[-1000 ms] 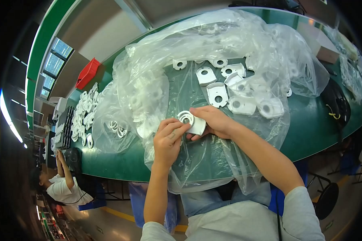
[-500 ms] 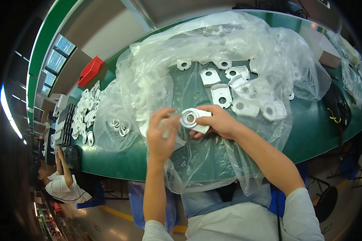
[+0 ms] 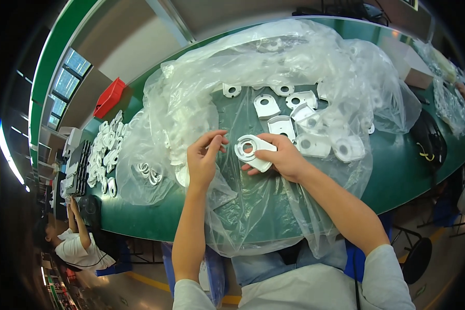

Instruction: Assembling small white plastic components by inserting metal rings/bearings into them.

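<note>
My right hand (image 3: 284,157) grips a white plastic housing part (image 3: 261,159), thumb on top and fingers beneath. The part has a rounded end with a large round hole and a raised rim, turned toward my left hand. My left hand (image 3: 202,157) is raised just left of it, apart from it, with fingers curled and thumb close to the index fingertip. Whether something small is pinched there I cannot make out. Beyond my hands, several similar white housing parts (image 3: 266,106) lie on and partly under a clear plastic bag (image 3: 191,77).
White rings (image 3: 149,173) lie under the plastic at left. Past them are piled white parts (image 3: 106,144), dark stacked trays (image 3: 79,164) and a red bin (image 3: 109,97). A box (image 3: 411,67) and a black bag (image 3: 426,137) sit at right. Another person (image 3: 80,248) sits far left at the green table (image 3: 134,219).
My left hand has drawn slightly away from the housing part and its fingers have curled in. The right hand has turned the part a little, still holding it.
</note>
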### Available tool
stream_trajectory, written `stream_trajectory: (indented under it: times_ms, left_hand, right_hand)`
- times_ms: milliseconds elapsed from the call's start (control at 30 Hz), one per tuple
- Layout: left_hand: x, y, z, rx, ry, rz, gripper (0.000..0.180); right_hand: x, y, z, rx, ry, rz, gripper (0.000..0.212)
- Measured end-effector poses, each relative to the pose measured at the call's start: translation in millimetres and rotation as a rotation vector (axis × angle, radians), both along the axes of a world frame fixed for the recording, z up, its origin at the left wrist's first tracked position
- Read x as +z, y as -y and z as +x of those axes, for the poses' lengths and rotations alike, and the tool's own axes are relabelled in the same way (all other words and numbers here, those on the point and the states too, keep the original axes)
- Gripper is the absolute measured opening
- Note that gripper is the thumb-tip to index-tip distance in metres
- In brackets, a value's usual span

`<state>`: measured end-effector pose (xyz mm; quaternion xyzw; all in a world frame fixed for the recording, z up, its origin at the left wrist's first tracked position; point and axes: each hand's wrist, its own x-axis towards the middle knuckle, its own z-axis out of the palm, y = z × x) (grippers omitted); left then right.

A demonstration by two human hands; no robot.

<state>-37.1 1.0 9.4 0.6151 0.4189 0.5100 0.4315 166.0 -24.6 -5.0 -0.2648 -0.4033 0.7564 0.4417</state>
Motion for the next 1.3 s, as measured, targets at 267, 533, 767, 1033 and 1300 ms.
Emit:
stream_trajectory:
  times_ms: [267, 533, 767, 1033, 1300]
  left_hand:
    - [-1, 5, 4, -0.154, -0.032, -0.144, 0.020]
    - [6, 12, 10, -0.170, 0.029, -0.093, 0.019]
    - [4, 16, 13, -0.110, 0.043, -0.069, 0.018]
    - [2, 19, 21, -0.049, 0.120, -0.150, 0.017]
    - [5, 24, 21, -0.050, 0.115, -0.170, 0.015]
  right_hand:
    - [-1, 0, -3, -0.093, -0.018, 0.045, 0.025]
    - [-22, 0, -9, -0.077, 0.239, 0.343, 0.027]
    - [-12, 1, -7, -0.049, 0.315, 0.385, 0.026]
    - [0, 6, -8, -0.033, 0.157, 0.182, 0.022]
    - [5, 9, -8, -0.028, 0.217, 0.200, 0.019]
